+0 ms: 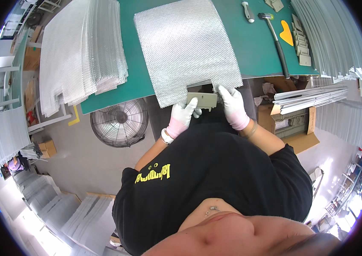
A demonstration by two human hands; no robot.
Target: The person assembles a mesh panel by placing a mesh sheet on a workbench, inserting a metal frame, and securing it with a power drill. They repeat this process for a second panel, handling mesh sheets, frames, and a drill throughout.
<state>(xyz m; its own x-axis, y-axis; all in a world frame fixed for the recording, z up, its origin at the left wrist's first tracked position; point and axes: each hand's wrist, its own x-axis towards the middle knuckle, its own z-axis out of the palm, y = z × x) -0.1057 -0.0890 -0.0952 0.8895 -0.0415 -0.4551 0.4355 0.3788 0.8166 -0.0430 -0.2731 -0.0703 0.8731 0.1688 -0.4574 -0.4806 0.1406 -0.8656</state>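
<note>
My left hand point(182, 116), in a white glove with a pink cuff, grips a small beige-grey plate point(203, 100) with its thumb on top. The plate has notched lower edges and lies just below the cutout of a silvery mesh sheet point(189, 42). That sheet rests on the green table point(123, 91), its notched end reaching past the near edge. My right hand point(235, 110), gloved the same way, has its fingertips closed at the sheet's right corner tab, close to the plate's right end. Part of those fingers is hidden.
Stacked mesh sheets point(82, 47) stand at left, more panels point(334, 34) at right. A mallet point(277, 42), a grey-handled tool point(248, 12), a yellow scraper point(287, 33) and several beige plates point(302, 47) lie on the table. Below are a floor fan point(121, 123) and an open carton point(300, 141).
</note>
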